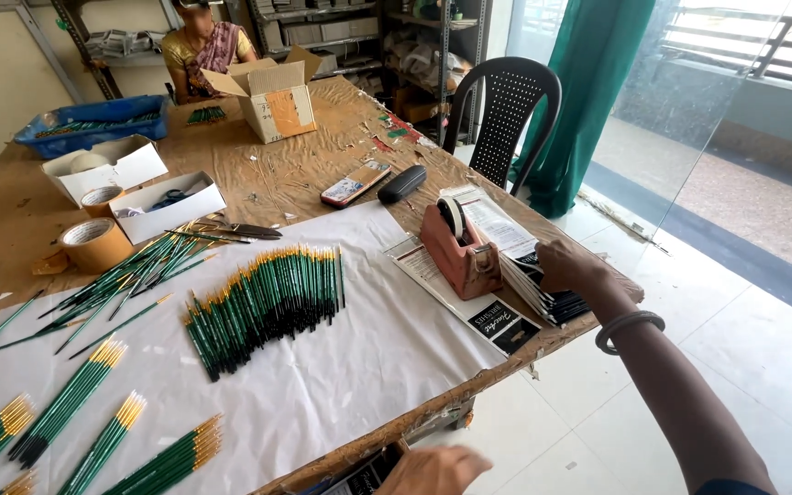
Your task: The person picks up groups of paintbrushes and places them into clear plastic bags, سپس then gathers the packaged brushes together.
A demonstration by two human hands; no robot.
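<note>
Here the right hand (568, 266) rests on the stack of cards (543, 291), fingers closed around its edge; the left hand (433, 469) hangs below the table (323, 137), its fingers too hidden to tell.

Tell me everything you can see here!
Brushes: many, green with gold ends, on white paper.
Tape dispenser: one, reddish, right of paper.
Packets: a stack, table's right edge.
Tape rolls: two, brown, left.
White boxes: two, left.
Cardboard box: one, far end.
Blue tray: one, far left.
Phone: one, middle.
Black case: one, beside phone.
Chair: one, black.
Curtain: green.
Seated person: far end.
Left hand: bottom edge.
Right hand: on packets.
</note>
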